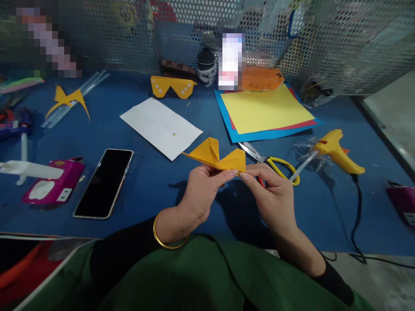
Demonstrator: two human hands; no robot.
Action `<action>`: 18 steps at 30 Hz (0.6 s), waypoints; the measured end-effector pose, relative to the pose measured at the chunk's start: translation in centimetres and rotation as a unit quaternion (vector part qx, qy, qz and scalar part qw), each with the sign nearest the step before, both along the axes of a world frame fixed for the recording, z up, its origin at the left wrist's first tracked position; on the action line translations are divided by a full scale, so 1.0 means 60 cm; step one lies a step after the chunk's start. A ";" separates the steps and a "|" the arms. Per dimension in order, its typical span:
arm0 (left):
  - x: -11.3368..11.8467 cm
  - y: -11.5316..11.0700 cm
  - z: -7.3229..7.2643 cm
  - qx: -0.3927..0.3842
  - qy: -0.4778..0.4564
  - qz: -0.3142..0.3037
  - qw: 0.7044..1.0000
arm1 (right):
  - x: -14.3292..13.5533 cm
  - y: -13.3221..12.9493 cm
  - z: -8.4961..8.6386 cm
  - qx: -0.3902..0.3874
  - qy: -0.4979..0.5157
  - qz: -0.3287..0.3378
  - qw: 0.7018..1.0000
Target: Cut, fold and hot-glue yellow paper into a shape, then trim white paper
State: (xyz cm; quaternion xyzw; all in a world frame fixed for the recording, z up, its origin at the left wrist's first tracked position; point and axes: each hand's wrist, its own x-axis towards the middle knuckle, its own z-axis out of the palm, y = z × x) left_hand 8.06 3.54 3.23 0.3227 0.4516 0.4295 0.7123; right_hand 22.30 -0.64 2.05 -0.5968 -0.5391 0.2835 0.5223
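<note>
A folded yellow-orange paper piece (207, 151) with two raised peaks is held up in front of me, over the blue table. My left hand (202, 190) pinches its lower edge near the middle, thumb on the near side. The thumb and fingers of my right hand (272, 190) grip its lower right corner. The two thumbs almost meet along that edge, and the fingers behind the paper are partly hidden. Just beyond my right hand lie scissors (282, 168) with yellow handles, partly covered by the hand. A white paper sheet (162, 127) lies behind the folded piece.
Yellow paper glasses (173, 87) stand at the back, near a stack of coloured sheets (266, 110). A yellow glue gun (340, 151) with a black cord lies right. To the left are a black-screened phone (104, 183), a magenta device (55, 183) and a yellow paper cutout (69, 99).
</note>
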 end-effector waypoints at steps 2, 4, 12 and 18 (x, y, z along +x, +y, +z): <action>0.001 0.000 0.000 0.001 -0.001 0.002 1.000 | 0.000 -0.001 0.000 0.013 -0.014 -0.001 1.000; 0.000 0.002 -0.001 0.004 -0.005 0.017 1.000 | 0.000 -0.004 -0.001 0.017 0.000 0.008 1.000; -0.005 0.006 -0.010 -0.018 -0.006 0.029 0.999 | 0.001 -0.006 -0.003 0.049 0.085 -0.139 0.985; -0.005 0.005 -0.009 -0.022 -0.006 0.024 0.999 | 0.007 -0.004 -0.005 0.091 0.149 -0.104 0.979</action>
